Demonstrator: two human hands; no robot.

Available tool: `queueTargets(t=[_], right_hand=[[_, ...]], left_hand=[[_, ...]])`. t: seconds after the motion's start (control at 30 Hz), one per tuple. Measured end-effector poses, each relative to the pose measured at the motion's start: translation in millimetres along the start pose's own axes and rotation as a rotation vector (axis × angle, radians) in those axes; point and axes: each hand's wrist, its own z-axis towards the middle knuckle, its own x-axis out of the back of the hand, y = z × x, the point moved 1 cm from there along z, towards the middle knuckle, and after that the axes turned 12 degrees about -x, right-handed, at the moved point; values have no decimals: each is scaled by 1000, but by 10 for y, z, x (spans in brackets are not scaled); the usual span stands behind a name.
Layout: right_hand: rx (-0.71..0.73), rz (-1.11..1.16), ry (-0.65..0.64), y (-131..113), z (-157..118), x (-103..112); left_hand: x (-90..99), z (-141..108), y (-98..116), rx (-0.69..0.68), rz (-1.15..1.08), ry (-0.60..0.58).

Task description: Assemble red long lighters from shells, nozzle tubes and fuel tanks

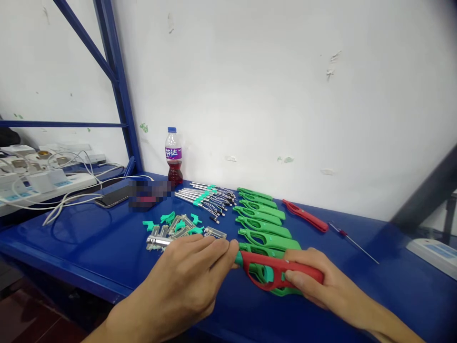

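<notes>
A red long-nosed gas lighter with a teal trigger and collar is held level between my two hands. My left hand closes round its front end, and the silver metal tube sticks out to the left past my knuckles. My right hand wraps the red handle, thumb on its near side. Just behind lie several green lighter casings in a column. Beyond my left hand are clear fuel tanks and loose teal triggers. Metal lighter tubes with wires lie farther back.
A red casing and a screwdriver lie at the right. A drink bottle stands by the wall. Left are a phone, white cables and power strips. Another white strip sits far right. A blue frame post rises behind.
</notes>
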Motion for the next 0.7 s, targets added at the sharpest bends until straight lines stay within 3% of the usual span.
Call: queueTargets(t=[0.23, 0.5, 0.7], right_hand=[[201, -271, 179, -21, -41, -57], [615, -579, 472, 25, -89, -45], [646, -653, 498, -21, -105, -10]], left_hand=[[-47, -94, -166, 10, -56, -84], [-122, -70, 64, 20, -191, -309], [-144, -57, 98, 30, -206, -368]])
